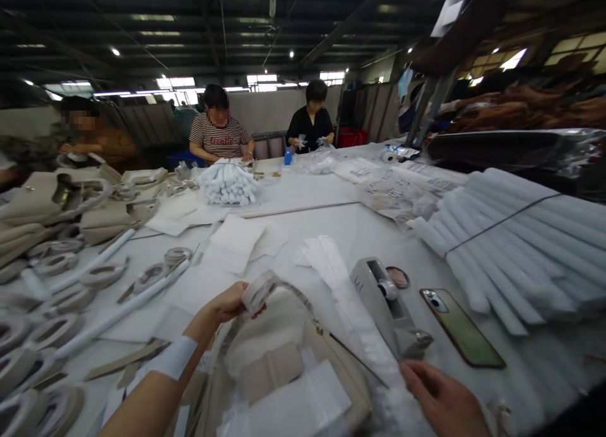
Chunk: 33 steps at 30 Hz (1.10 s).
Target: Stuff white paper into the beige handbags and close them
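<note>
My left hand (235,302) is closed on the bag strap (260,290), where a pale wrap covers it, holding it raised in an arch. Below hangs the beige handbag (343,374), its mouth open toward me. Inside it lie a beige flap or pouch (272,372) and a white sheet in clear plastic (303,402). Low on the right, my right hand (442,396) has its fingers drawn together at the edge of a strip of clear plastic bags (338,279). Whether anything is pinched there is hidden. Just beyond it stands a grey tape dispenser (391,307).
A phone (464,328) and a bundle of white foam tubes (502,235) lie right. Rolled straps (52,336) and beige bags (104,219) crowd the left. White sheets (231,244) lie ahead, near another foam bundle (230,183). Several people work across the table.
</note>
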Tool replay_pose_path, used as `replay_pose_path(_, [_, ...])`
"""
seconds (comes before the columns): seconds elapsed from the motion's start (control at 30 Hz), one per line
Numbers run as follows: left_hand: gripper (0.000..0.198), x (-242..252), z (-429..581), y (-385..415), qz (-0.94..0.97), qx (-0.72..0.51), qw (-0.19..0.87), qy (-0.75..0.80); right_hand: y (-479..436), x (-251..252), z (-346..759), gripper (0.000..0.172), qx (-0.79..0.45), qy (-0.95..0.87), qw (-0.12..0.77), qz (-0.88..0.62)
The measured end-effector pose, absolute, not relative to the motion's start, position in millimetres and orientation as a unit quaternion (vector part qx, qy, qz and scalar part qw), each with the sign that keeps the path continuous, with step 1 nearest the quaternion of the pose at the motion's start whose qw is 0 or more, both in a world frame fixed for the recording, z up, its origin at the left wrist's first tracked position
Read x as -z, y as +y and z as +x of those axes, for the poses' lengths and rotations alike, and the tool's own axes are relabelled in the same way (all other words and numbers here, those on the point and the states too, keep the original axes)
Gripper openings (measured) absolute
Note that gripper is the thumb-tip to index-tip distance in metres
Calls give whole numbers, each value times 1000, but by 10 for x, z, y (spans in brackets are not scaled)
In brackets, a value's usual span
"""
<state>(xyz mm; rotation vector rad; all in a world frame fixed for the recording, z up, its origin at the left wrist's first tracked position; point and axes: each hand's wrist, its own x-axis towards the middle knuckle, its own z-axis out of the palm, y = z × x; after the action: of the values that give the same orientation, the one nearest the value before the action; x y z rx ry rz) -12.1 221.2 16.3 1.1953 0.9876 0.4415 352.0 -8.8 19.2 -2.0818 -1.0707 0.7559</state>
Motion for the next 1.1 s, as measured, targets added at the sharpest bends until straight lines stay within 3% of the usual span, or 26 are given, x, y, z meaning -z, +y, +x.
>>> replay_pose_path(0.13, [26,-170,-137,2211,523,-193,717,418,544,-470,2661,32,-400,-536,383,-637])
replay_pose_path(0.3, [29,-218,-73,2147,529,-198,712,416,1234,-329,1893,23,-471,-537,453,-533])
replay_pose_path(0.6, [33,-272,117,2040,569,-268,587,509,1622,20,1693,20,-437,-540,490,-527])
replay_pose_path(0.8, [19,-374,199,1917,611,-313,498,529,1655,169,1778,29,-424,-544,492,-532])
replay_pose_path(1.1, [19,-432,132,1888,628,-308,484,527,1706,232,1691,41,-459,-483,506,-548])
